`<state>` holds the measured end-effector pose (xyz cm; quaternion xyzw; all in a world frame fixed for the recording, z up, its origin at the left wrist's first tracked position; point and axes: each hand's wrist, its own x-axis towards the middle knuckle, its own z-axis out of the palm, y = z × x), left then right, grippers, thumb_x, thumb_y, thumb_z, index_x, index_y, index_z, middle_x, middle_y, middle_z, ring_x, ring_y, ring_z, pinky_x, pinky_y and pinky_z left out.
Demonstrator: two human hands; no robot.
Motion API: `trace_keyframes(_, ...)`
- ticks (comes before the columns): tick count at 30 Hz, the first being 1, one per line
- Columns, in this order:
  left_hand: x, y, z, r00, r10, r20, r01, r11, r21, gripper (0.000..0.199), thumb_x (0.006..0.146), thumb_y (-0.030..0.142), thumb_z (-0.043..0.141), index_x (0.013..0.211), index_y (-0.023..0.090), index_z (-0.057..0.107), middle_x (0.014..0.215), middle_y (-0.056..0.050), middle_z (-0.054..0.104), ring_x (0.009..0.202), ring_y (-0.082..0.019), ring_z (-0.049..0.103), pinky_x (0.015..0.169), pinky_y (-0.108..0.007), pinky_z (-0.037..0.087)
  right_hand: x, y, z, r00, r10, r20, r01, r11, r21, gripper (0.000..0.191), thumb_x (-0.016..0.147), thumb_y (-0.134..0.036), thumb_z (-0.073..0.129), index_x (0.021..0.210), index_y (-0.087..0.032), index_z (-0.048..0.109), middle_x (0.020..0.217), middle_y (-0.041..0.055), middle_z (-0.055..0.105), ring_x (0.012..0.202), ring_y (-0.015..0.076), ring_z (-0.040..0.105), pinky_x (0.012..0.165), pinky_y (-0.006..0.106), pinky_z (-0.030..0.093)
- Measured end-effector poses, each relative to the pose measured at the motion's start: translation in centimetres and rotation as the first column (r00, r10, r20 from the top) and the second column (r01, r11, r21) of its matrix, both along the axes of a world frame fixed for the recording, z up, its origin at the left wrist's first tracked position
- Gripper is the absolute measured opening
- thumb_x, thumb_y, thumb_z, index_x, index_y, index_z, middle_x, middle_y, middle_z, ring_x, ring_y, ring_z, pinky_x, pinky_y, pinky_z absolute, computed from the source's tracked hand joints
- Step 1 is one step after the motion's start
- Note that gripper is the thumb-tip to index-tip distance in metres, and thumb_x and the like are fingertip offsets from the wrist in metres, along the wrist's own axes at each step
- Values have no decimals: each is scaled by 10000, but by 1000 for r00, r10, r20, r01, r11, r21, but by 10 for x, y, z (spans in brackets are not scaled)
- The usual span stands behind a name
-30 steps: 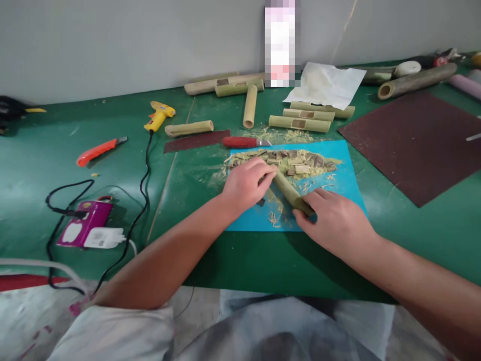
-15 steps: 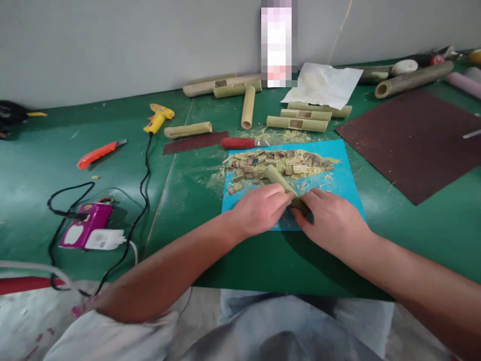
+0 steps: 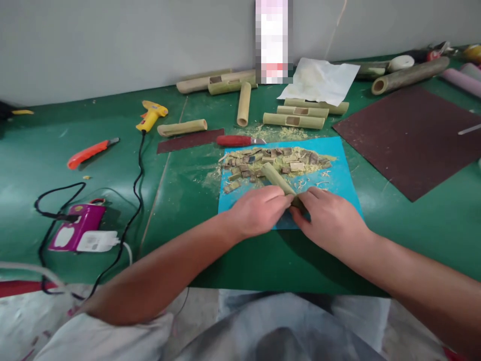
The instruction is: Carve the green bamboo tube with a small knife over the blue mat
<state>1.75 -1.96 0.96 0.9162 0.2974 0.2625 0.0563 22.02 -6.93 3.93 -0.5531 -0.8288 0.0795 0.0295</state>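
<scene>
Gripping the bamboo tube (image 3: pixel 277 176) at its near end, your right hand (image 3: pixel 332 213) likely steadies it for your left hand (image 3: pixel 259 211), closed on it alongside. The blue sheet (image 3: pixel 347 173) underneath probably catches scraps (image 3: pixel 270 161).

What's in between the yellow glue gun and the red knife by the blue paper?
In the head view, a short bamboo tube and a dark brown strip lie between the yellow glue gun and the red knife.
</scene>
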Motion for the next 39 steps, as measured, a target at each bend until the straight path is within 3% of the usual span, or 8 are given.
trace_keyframes(13,-9,15,-1,949,244,197,-233,969,-80,141,978,227,601,964,168,728,923,-45,739,858,-151,704,796,-265,567,2,-1,-1,999,-12,-32,15,996,83,209,927,-298,527,825,-159,647,791,78,652,673,183,573,554,322,276)
trace_keyframes(19,3,0,3,999,3,38,2,991,-133,290,1050,275,461,989,158,719,885,-59,712,829,-154,676,745,-259,549,2,0,-2,999,-15,-38,17,999,44,182,914,-273,540,845,-155,660,823,84,665,687,183,575,557,321,269)
trace_keyframes(23,1,4,3,987,115,113,-110,993,-51,266,1041,265,486,960,143,708,879,-65,696,822,-154,660,753,-270,541,2,1,-1,999,-18,-32,19,999,33,208,922,-289,535,845,-143,663,809,85,661,675,180,570,560,324,272)
trace_keyframes(27,2,4,2,998,7,56,-3,998,-64,298,1054,267,448,955,150,704,833,-52,685,775,-144,643,706,-254,526,2,1,-1,999,-12,-44,14,999,39,186,914,-265,541,839,-144,661,819,88,667,686,182,574,569,324,279)
trace_keyframes(30,3,2,2,991,76,112,-72,997,-39,273,1042,251,479,918,140,695,830,-59,681,780,-149,640,727,-266,526,2,1,-2,999,-19,-43,21,999,48,207,920,-282,530,831,-145,657,799,86,659,670,178,561,566,325,273)
trace_keyframes(34,2,2,2,1000,1,31,1,997,-71,305,1050,250,452,896,146,694,806,-50,674,763,-150,631,700,-259,513,3,0,-3,998,0,-61,4,998,61,199,920,-267,520,838,-151,658,819,86,667,671,177,561,568,325,275)
trace_keyframes(37,1,4,2,991,105,89,-102,994,-36,275,1043,258,477,922,144,697,829,-54,679,782,-151,639,721,-265,518,4,0,-4,999,-6,-54,11,997,80,217,920,-287,516,816,-155,653,783,78,654,656,175,556,562,323,273)
trace_keyframes(39,0,4,2,994,90,64,-87,995,-44,277,1045,260,468,951,145,702,828,-55,682,774,-150,642,708,-262,520,4,0,-5,998,0,-61,5,996,89,205,913,-284,520,825,-157,654,792,77,658,660,175,560,563,319,277)
